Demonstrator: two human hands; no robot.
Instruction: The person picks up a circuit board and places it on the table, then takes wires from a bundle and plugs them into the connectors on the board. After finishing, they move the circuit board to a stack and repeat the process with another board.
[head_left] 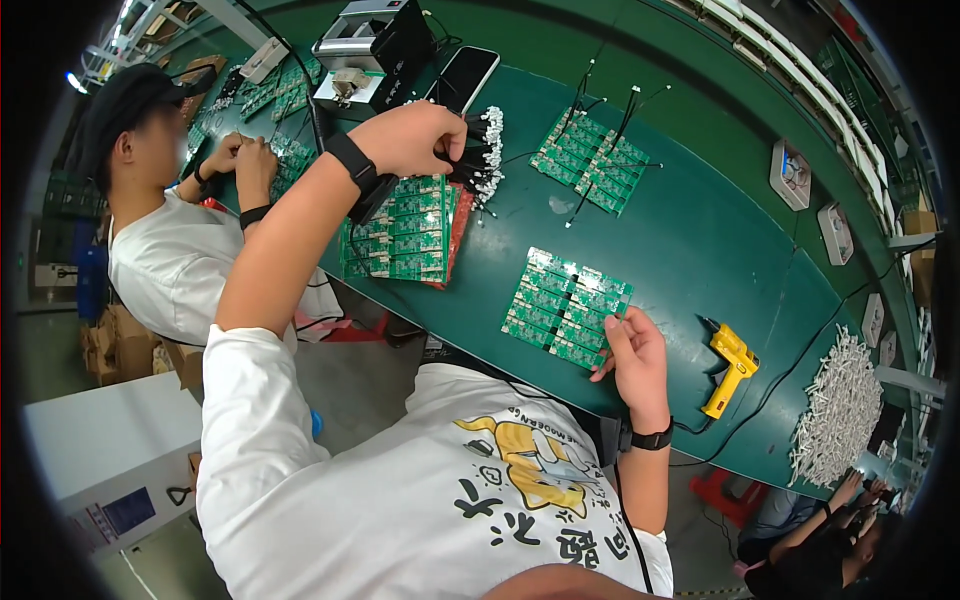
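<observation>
Left hand closed on bundle of black wires with white plastic plugs, far left; limp, light | right hand open, fingertips pinching near green circuit-board panel edge; stiff, fragile, best held by edges.

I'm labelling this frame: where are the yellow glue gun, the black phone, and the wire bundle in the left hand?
yellow glue gun [733, 356], head view, body.
black phone [464, 77], head view, screen.
wire bundle [482, 150], head view, white connector ends.

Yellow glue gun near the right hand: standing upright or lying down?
Lying down. The yellow glue gun rests flat on its side on the green table, its cord trailing off, apart from the right hand.
</observation>
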